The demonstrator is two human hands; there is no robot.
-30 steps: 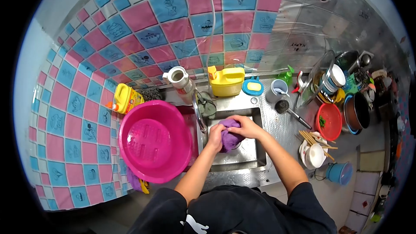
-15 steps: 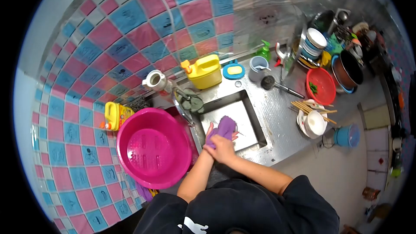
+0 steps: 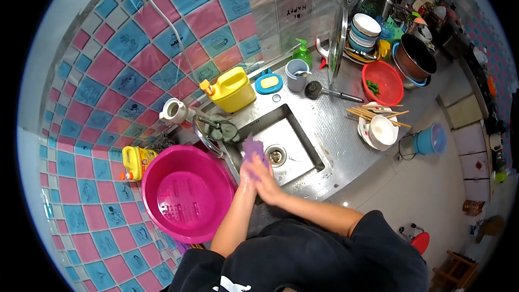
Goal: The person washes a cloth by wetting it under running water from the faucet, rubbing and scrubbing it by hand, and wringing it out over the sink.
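Observation:
A bunched purple cloth is caught between my two hands over the left side of the steel sink. My left hand lies under and beside it, its fingers mostly hidden, wet at the wrist. Pressing in from the right, my right hand has its fingers along the cloth. The sink's drain shows just right of the cloth. Left of my hands curves the faucet, with a grey-green rag hanging by it.
A large pink basin stands left of the sink. Behind are a yellow jug, a soap dish, a grey cup and a scrubber. To the right are a red bowl, white bowls with chopsticks, and stacked dishes.
My hands and the cloth have shifted left within the sink, uncovering the drain. My right hand's fingers have straightened along the cloth. The view has turned slightly.

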